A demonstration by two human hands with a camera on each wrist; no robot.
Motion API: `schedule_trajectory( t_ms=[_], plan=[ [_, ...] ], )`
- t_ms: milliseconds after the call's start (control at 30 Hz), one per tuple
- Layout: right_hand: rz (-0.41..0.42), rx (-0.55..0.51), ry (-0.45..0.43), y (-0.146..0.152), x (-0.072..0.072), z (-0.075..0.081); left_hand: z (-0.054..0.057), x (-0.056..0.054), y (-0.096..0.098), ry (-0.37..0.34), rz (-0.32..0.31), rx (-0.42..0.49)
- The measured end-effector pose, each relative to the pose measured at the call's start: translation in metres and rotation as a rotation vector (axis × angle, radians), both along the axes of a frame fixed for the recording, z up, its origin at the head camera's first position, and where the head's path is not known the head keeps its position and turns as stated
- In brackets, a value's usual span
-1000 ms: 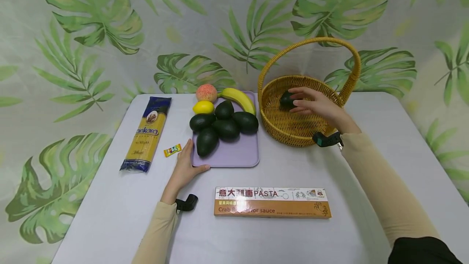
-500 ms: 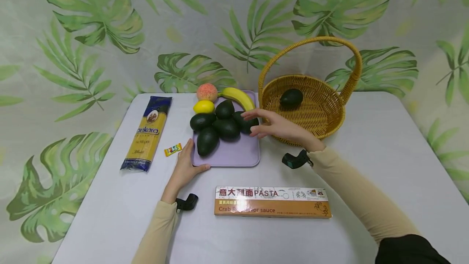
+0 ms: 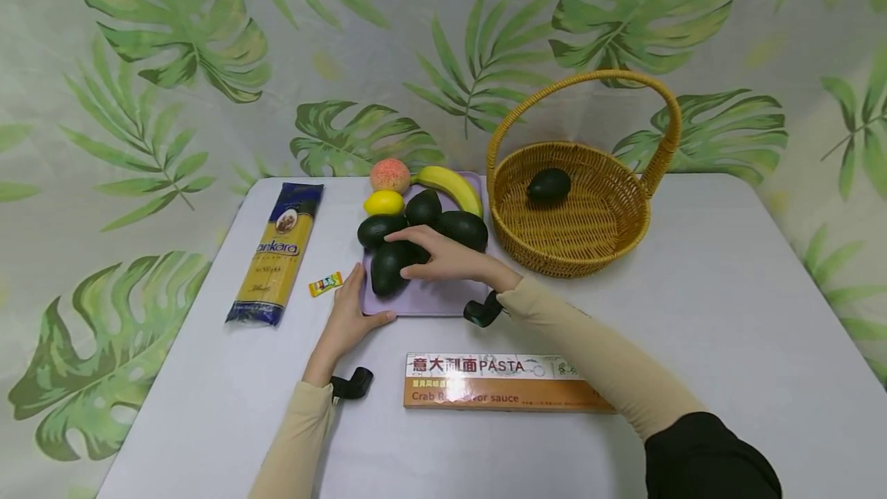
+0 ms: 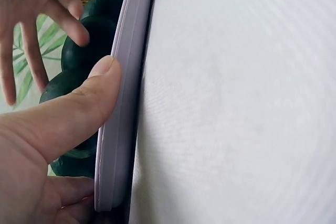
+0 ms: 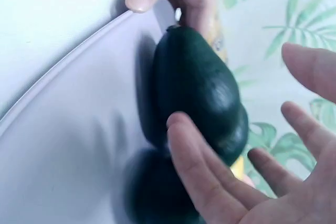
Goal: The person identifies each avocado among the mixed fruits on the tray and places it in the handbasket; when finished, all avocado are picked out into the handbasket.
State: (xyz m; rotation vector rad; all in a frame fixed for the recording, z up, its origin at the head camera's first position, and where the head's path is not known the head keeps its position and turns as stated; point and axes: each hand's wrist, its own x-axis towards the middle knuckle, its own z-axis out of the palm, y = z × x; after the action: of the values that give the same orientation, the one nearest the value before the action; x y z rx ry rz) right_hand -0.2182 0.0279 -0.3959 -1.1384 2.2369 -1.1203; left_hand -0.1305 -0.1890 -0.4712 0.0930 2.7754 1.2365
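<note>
My left hand (image 3: 352,310) holds the near-left corner of the lilac tray (image 3: 450,303), thumb along the front edge and fingers at the left side. The thumb (image 4: 84,106) lies against the rim in the left wrist view. My right hand (image 3: 446,256) hovers over the tray with fingers spread, holding nothing. Its fingertips are close to the front avocado (image 3: 389,272), which shows large in the right wrist view as a dark green avocado (image 5: 194,85). Several more avocados (image 3: 463,229) sit behind it, one partly hidden under the right hand.
On the tray's far side are a peach (image 3: 389,175), a lemon (image 3: 383,202) and a banana (image 3: 450,185). A wicker basket (image 3: 575,241) with one avocado (image 3: 550,186) stands right. A spaghetti bag (image 3: 277,256), a small candy (image 3: 325,284) and a pasta box (image 3: 485,383) lie around the tray.
My right hand has moved left from the basket, where the avocado now lies uncovered, to over the front avocados on the tray. The left hand has stayed at the tray's corner.
</note>
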Motion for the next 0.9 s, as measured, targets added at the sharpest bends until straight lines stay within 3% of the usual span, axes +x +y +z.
schedule_trajectory(
  t_ms=[467, 700, 900],
  plan=[
    [-0.201, 0.259, 0.021, -0.045, 0.007, -0.014, 0.002, 0.002, -0.001, -0.002, -0.004, -0.001],
    [-0.231, 0.130, 0.032, -0.039, 0.010, -0.015, 0.002, 0.002, -0.001, 0.004, -0.002, -0.001],
    [-0.215, -0.053, -0.065, -0.010, 0.009, -0.003, 0.002, 0.002, 0.000, 0.009, 0.001, 0.010]
  ],
)
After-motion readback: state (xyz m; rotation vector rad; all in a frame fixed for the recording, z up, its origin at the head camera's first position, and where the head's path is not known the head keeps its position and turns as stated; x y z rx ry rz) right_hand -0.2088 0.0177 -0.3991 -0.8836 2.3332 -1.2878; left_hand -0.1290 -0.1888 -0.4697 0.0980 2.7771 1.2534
